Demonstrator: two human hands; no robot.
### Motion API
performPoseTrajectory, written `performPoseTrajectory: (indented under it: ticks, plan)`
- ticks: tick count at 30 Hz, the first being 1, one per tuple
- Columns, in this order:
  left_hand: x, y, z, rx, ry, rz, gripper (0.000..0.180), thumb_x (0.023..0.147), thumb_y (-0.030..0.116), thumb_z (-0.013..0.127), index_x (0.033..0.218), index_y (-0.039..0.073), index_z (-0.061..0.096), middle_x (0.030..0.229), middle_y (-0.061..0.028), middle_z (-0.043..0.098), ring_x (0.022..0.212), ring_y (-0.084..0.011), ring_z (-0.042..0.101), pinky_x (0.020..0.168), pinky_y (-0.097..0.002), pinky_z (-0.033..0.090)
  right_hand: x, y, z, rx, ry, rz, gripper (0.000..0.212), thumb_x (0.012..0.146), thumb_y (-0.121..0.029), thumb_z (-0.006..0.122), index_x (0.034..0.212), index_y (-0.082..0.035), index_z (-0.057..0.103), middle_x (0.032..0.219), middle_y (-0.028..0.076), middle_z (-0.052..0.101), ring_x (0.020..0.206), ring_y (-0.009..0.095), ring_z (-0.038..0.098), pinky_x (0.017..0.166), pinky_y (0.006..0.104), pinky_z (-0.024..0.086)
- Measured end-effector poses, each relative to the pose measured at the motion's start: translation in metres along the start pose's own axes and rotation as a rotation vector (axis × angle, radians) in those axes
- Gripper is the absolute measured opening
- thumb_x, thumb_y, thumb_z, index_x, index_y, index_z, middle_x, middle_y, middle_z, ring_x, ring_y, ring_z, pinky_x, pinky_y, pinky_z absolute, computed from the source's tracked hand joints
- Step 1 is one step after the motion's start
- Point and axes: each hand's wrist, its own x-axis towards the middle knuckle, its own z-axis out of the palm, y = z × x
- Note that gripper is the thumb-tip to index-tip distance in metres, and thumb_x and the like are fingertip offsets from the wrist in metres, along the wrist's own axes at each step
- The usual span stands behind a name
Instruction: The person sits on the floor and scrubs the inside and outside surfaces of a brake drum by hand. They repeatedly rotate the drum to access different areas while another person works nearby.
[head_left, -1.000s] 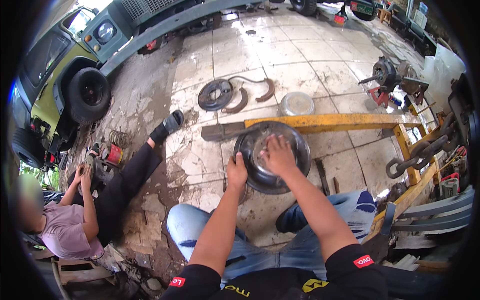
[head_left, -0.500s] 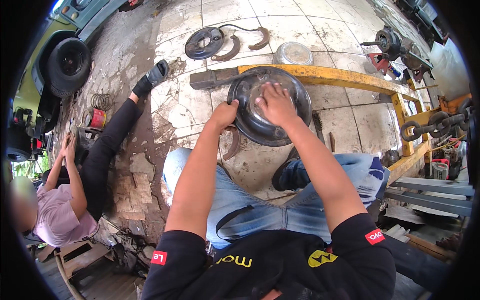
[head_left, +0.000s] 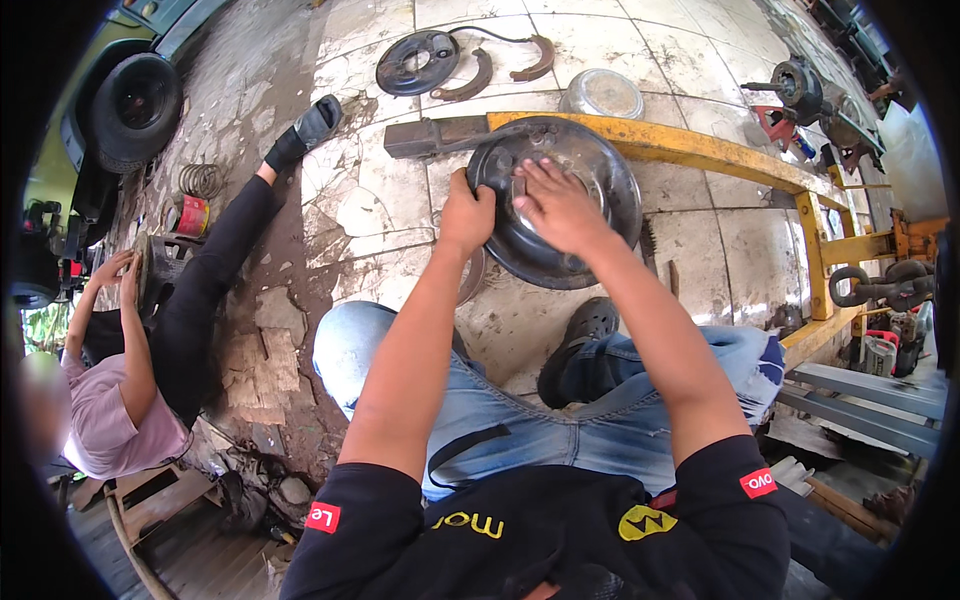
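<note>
A round black brake backing plate point(head_left: 515, 240) is tilted up in front of me, leaning by the yellow metal frame. My left hand point(head_left: 468, 212) is closed on its left rim, thumb on the near face. My right hand point(head_left: 562, 208) lies flat on the plate's middle, fingers stretched out and pointing up and left. Whether anything thin is under that palm is hidden. A curved brake shoe point(head_left: 471, 277) lies on the tiles, partly behind my left wrist. Farther off are a second backing plate point(head_left: 400, 72) and two more brake shoes point(head_left: 468, 77).
The yellow frame point(head_left: 720, 158) with a dark square end runs across behind the plate. A metal bowl point(head_left: 604, 93) stands beyond it. A heavy chain point(head_left: 885, 287) hangs at right. On the left a person point(head_left: 125, 405) sits, one leg stretched out, near a coil spring point(head_left: 201, 180) and a tyre point(head_left: 137, 110).
The backing plate and both hands sit slightly farther right in the picture, and the whole view has shifted a little. My left grip and flat right hand stay on the plate.
</note>
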Motion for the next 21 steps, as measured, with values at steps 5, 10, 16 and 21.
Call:
performPoseTrajectory:
  ticks: [5, 10, 16, 21]
  plan:
    - [-0.006, -0.008, 0.005, 0.017, 0.062, 0.023, 0.055, 0.091, 0.024, 0.048, 0.137, -0.004, 0.037, 0.116, -0.0363, 0.058, 0.110, -0.0480, 0.058, 0.096, -0.0461, 0.045, 0.006, -0.012, 0.017, -0.154, 0.115, 0.249, 0.062, 0.102, -0.050, 0.024, 0.147, -0.010, 0.037, 0.156, 0.010, 0.029, 0.146, 0.028, 0.023, 0.118, 0.0480, 0.016]
    - [-0.008, -0.017, -0.003, -0.019, 0.069, -0.019, 0.056, 0.089, 0.026, 0.049, 0.135, -0.005, 0.039, 0.116, -0.0363, 0.058, 0.111, -0.0476, 0.058, 0.097, -0.0451, 0.045, -0.001, -0.014, 0.005, -0.020, 0.083, -0.010, 0.063, 0.102, -0.049, 0.027, 0.144, -0.004, 0.040, 0.154, 0.014, 0.033, 0.144, 0.033, 0.025, 0.118, 0.0477, 0.019]
    - [-0.003, -0.007, -0.004, -0.179, 0.101, -0.157, 0.054, 0.083, 0.028, 0.051, 0.124, -0.008, 0.051, 0.114, -0.0345, 0.060, 0.108, -0.0453, 0.058, 0.096, -0.0426, 0.044, -0.004, -0.035, 0.030, 0.025, 0.192, 0.028, 0.057, 0.102, -0.044, 0.029, 0.142, -0.007, 0.044, 0.152, 0.011, 0.037, 0.143, 0.031, 0.029, 0.116, 0.0500, 0.021]
    - [-0.008, -0.006, -0.008, -0.084, 0.107, -0.235, 0.054, 0.080, 0.030, 0.051, 0.118, -0.009, 0.054, 0.112, -0.0341, 0.060, 0.108, -0.0452, 0.058, 0.095, -0.0429, 0.044, -0.003, -0.013, 0.016, -0.057, 0.194, 0.108, 0.057, 0.102, -0.043, 0.030, 0.142, -0.004, 0.044, 0.151, 0.017, 0.037, 0.142, 0.035, 0.030, 0.116, 0.0496, 0.022]
